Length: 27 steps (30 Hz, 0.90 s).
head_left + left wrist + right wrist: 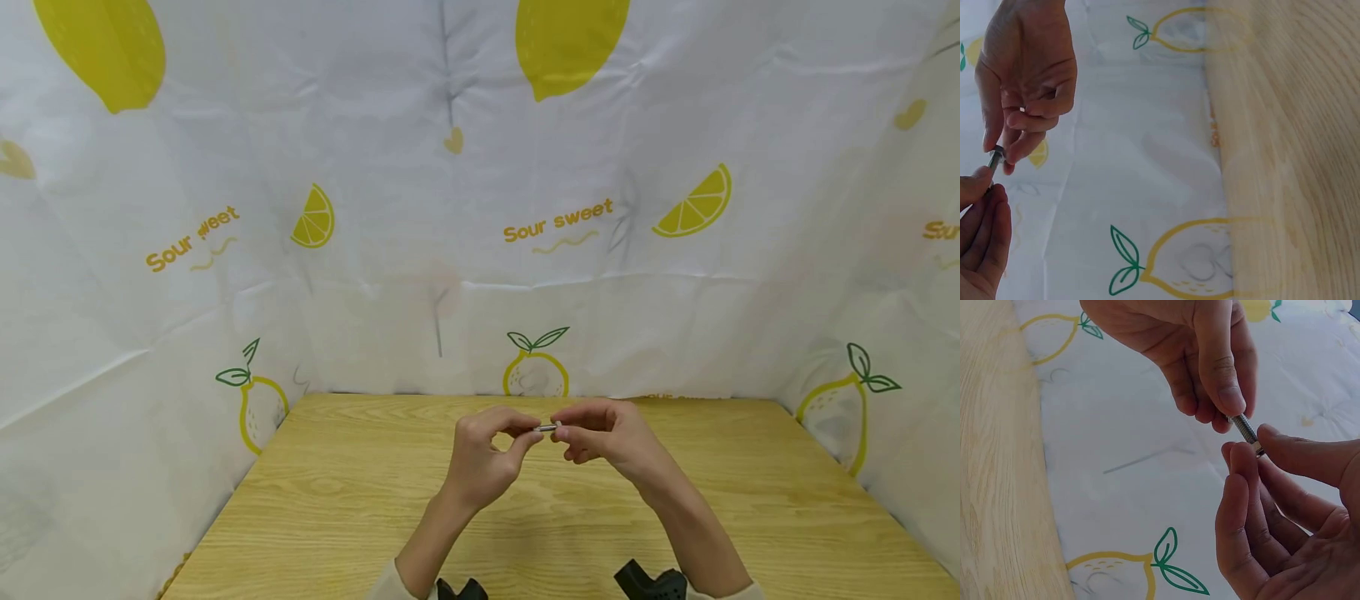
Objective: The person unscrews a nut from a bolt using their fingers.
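Observation:
Both hands meet at a small metal bolt (1245,429) held up over the table. My left hand (483,458) pinches one end of its threaded shank between thumb and fingertips. At the other end, the thumb and fingertips of my right hand (618,437) pinch the wider six-sided end (997,151). A short stretch of thread shows bare between the two hands in the right wrist view. The left fingertips hide the far tip of the shank.
A wood-grain table (337,500) lies beneath the hands. White cloth (390,333) printed with lemons hangs behind it and along both sides. Black wrist devices (651,581) show at the bottom edge of the head view.

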{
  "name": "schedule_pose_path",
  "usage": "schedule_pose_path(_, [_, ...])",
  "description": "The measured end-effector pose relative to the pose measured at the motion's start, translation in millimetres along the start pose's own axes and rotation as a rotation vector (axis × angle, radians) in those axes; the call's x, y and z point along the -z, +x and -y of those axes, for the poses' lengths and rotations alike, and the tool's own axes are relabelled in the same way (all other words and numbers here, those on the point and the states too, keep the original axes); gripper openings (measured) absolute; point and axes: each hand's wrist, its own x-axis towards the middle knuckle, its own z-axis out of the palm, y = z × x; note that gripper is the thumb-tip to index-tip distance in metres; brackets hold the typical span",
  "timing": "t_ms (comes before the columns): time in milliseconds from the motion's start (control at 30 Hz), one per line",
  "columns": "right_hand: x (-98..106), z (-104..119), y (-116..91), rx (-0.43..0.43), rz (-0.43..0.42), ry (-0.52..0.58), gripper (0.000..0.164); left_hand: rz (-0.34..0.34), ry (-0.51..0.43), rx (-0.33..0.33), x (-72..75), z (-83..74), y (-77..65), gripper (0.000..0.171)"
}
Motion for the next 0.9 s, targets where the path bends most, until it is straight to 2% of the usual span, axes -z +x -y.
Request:
schedule_pose_path(167, [1.3, 0.4, -0.2, 0.001, 0.015, 0.004, 0.037, 0.015, 0.004, 0.016, -0.1, -0.7, 0.0, 0.007])
schedule_pose_path(500, [-1.8, 0.6, 0.7, 0.009, -0.037, -0.021, 0.038, 0.009, 0.006, 0.007, -0.3, 0.8, -0.4, 0.006])
schedule_pose_path(900, [1.0, 1.2, -0.5, 0.018, 0.012, -0.009, 0.039, 0.013, 0.014, 0.013, -0.6, 1.8, -0.9, 0.005])
